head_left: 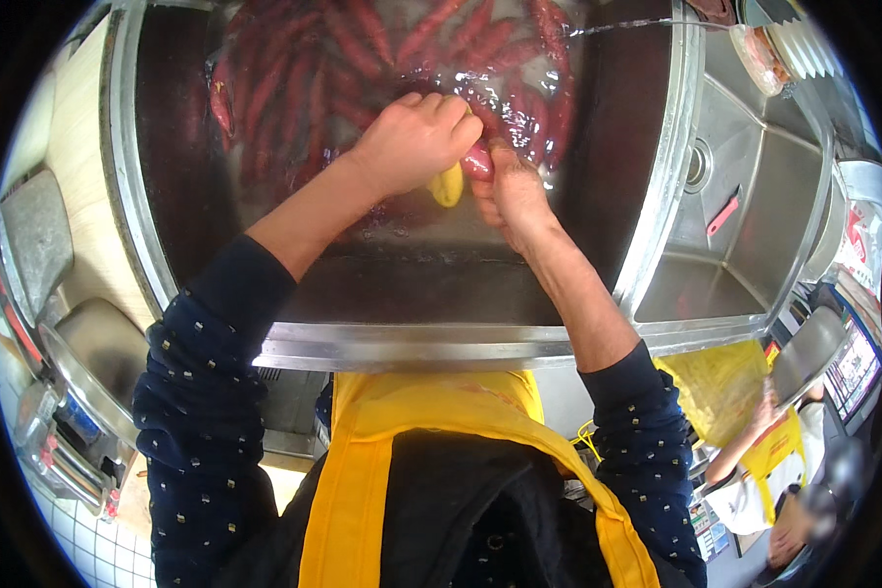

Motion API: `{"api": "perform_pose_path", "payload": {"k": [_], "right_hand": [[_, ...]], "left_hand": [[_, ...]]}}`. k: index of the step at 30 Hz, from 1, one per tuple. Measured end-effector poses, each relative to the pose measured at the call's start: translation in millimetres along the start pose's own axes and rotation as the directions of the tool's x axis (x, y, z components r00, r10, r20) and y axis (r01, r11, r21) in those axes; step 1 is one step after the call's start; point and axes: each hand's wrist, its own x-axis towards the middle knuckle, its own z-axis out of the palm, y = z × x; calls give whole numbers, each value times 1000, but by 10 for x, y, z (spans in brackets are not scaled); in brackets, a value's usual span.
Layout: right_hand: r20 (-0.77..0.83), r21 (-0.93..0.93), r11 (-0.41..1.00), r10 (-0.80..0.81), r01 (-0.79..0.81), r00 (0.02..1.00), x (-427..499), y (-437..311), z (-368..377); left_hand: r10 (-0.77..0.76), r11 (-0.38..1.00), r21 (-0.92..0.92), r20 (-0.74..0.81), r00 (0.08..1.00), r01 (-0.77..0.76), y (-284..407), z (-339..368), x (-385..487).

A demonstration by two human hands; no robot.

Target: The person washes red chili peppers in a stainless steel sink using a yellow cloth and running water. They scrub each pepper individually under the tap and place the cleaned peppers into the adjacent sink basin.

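Note:
Over a wide steel sink basin (pixel 441 287), my right hand (pixel 516 192) grips a wet red-skinned sweet potato (pixel 478 161). My left hand (pixel 420 136) is closed around a yellow scrubbing sponge or cloth (pixel 448 187), which lies against the sweet potato. Fingers cover much of both things. Beyond my hands, many more sweet potatoes (pixel 316 103) lie under water in the basin. Glints and small ripples show on the water just past my right hand. A thin stream of water (pixel 625 26) enters from the upper right.
A second steel sink (pixel 772 184) to the right holds a red-handled peeler or knife (pixel 723 212) near its drain. A wooden board (pixel 81 147) and steel pans (pixel 99 345) stand left. Behind at the right, another person (pixel 750 456) in a yellow apron holds a metal tray (pixel 810 354).

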Motion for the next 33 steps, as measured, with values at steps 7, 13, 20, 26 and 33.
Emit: {"api": "perform_pose_path", "payload": {"k": [7,13,20,26,33], "right_hand": [[197,-770,370,-637,520,745,-98,42,4],[-17,-137,951,-283,278,959,-174,-142,51],[139,-90,951,-283,297,949,-40,-49,128],[-189,-316,908,-344,275,920,187,175,-137],[-11,-333,933,-150,138,989,161,291,-99]], "left_hand": [[71,323,-654,737,672,684,-98,-123,-151],[-104,-153,-500,866,489,852,36,-186,-292],[-100,88,-500,856,507,861,14,-90,-439],[-526,468,-294,665,530,833,-373,-50,-641],[-325,870,-270,314,892,412,-94,193,-831]]}}
